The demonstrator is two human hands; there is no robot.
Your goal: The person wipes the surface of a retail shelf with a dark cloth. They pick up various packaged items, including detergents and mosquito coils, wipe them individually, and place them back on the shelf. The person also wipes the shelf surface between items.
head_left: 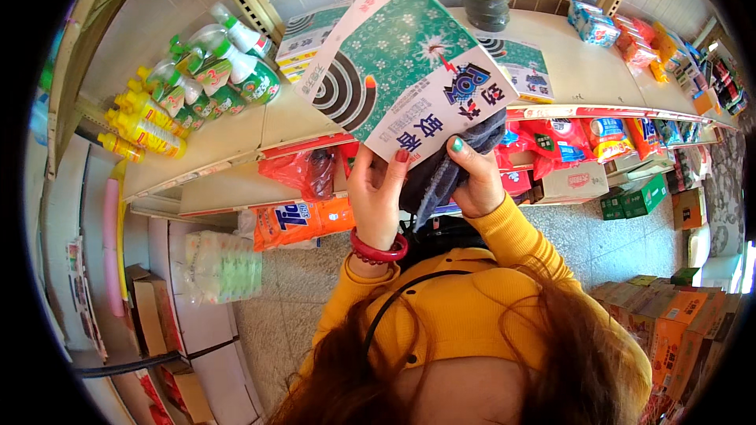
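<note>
Two bare hands, head view, near centre. Left hand [376, 198]: fingers pinching the lower edge of a green-and-white rectangular cardboard box [405, 59], tilted, at 12 o'clock, above a cream shelf [583, 71]. Right hand [479, 185]: fingers gripping a dark grey cloth [439, 181] against the box. Green-and-white plastic spray bottles [248, 75], 10 o'clock; dark round stack [484, 6], 1 o'clock.

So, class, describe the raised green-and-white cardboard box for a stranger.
Find the long cream shelf. Before it, the left hand grips the green-and-white cardboard box printed with a dark coil. Similar boxes lie on the shelf; only this one is held up.
</note>
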